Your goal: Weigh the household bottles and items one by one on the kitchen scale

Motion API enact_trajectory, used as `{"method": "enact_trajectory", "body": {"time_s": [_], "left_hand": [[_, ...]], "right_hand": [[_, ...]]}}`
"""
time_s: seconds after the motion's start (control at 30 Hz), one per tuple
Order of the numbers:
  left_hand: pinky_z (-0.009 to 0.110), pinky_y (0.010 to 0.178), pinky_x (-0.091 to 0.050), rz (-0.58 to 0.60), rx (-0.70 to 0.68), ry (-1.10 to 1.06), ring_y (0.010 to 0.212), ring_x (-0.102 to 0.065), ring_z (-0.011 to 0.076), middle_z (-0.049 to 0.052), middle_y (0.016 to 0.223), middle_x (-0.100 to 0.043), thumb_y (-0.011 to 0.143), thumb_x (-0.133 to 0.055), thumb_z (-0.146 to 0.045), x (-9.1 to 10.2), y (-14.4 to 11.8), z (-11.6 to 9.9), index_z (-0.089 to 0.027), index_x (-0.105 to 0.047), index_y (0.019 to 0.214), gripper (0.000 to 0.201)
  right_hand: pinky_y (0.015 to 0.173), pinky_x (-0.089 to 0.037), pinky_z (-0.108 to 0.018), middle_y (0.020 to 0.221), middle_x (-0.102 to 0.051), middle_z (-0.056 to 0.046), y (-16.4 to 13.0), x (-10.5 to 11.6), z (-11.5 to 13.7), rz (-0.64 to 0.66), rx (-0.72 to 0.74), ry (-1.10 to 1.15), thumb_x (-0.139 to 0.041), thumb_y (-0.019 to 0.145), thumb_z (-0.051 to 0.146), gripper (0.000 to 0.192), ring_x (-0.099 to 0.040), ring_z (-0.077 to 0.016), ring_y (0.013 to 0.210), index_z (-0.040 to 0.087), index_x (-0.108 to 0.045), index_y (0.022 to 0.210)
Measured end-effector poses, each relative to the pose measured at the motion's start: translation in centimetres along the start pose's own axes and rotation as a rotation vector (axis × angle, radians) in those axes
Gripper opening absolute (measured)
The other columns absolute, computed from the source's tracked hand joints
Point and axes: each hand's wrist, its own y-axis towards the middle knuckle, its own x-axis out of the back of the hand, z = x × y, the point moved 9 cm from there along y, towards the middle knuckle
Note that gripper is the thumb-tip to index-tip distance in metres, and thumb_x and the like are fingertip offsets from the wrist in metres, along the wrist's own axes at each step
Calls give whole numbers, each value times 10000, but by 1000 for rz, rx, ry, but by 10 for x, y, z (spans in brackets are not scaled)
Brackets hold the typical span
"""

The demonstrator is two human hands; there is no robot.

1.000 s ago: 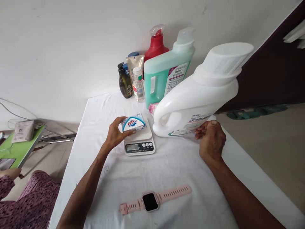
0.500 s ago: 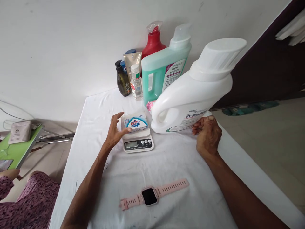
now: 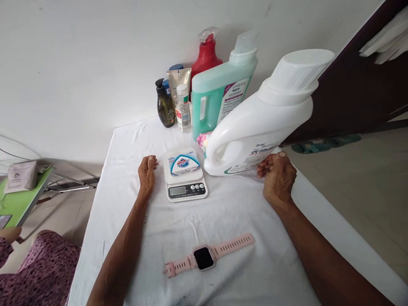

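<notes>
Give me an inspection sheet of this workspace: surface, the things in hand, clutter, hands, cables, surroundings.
Surface: table under a white cloth, wrinkled, with small dark marks.
Things in hand: soap box lies flat on the kitchen scale; the display cannot be read. White detergent jug stands right of the scale.
Clutter: green detergent jug, red spray bottle, dark pump bottle, small clear bottle and tube at the wall; pink smartwatch lies near the front edge.
Hands: left hand rests on the cloth beside the scale, holding nothing; right hand touches the white jug's base, fingers curled.
Cables: thin wire along the wall at far left.
Surroundings: white wall, dark door at right, green board at left.
</notes>
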Motion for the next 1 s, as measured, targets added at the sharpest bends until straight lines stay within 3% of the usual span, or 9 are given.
{"method": "enact_trajectory", "body": {"time_s": [0.7, 1.0], "left_hand": [[360, 873, -569, 28, -22, 15, 927, -702, 208, 85, 1034, -740, 994, -542, -636, -2, 2, 11, -206, -681, 1072, 459], [364, 888, -573, 31, -5, 36, 941, -708, 212, 83, 1045, -738, 985, -530, -663, -3, 2, 12, -211, -676, 1079, 485]], "right_hand": [[434, -424, -262, 622, -567, 19, 2, 0, 0, -21, 2, -1, -442, 984, 763, 603, -512, -116, 478, 223, -559, 742], [434, -422, -256, 624, -567, 18, 2, -1, 1, -23, 2, 11, -454, 983, 767, 607, -519, -119, 487, 224, -554, 732]]}}
